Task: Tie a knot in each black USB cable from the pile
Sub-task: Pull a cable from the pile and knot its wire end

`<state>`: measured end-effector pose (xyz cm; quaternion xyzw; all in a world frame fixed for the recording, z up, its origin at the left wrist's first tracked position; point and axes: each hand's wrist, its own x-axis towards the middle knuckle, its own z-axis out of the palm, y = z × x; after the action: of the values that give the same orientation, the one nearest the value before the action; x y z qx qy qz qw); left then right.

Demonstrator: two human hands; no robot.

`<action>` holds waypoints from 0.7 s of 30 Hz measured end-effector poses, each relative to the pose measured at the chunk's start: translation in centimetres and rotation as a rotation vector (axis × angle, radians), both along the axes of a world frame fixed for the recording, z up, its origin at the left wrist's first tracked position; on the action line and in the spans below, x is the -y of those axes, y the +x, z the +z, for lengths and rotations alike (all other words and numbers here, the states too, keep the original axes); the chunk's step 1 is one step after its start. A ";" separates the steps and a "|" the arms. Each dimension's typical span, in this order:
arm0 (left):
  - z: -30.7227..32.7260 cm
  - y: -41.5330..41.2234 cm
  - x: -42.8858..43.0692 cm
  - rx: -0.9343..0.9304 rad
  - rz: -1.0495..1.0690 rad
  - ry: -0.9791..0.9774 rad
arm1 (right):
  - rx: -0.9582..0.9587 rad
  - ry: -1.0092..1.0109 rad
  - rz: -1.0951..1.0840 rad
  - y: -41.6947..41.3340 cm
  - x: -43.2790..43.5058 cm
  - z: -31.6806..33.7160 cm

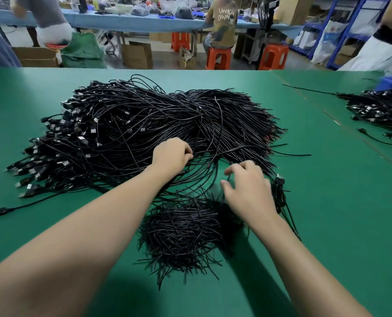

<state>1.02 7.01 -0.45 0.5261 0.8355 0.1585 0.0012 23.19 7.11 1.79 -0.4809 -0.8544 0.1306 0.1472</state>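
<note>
Head | left hand [172, 154] grips cable pile [167, 120] | right hand [247, 188] spread, hovering

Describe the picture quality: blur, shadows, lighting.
Head view: even light, no glare on the green table, a soft shadow darkening its near edge. Head view: the fingers of the right hand are motion-blurred; the left hand in the cable pile looks sharper. Head view: the forearms stretch toward the bottom corners, wide-angle distortion.
</note>
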 end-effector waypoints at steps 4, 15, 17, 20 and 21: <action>-0.4 0.3 -1.1 -0.092 0.051 -0.028 | -0.142 -0.142 0.084 -2.3 0.2 0.7; 2.6 1.9 5.1 0.584 0.014 0.396 | -0.769 -0.858 -0.040 -3.4 0.5 2.0; 3.6 3.6 7.7 0.604 -0.095 0.367 | -0.923 -1.045 -0.061 -4.2 1.0 2.6; 4.8 6.1 11.2 0.491 -0.162 0.329 | -1.040 -1.218 -0.026 -5.3 2.3 3.7; 5.2 6.9 12.3 0.475 -0.172 0.319 | -1.066 -1.255 -0.021 -5.5 2.6 4.0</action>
<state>7.88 -5.29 4.71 0.5367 0.7288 0.4057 0.1276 17.65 4.55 5.75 -0.3551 -0.4335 0.7933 0.2381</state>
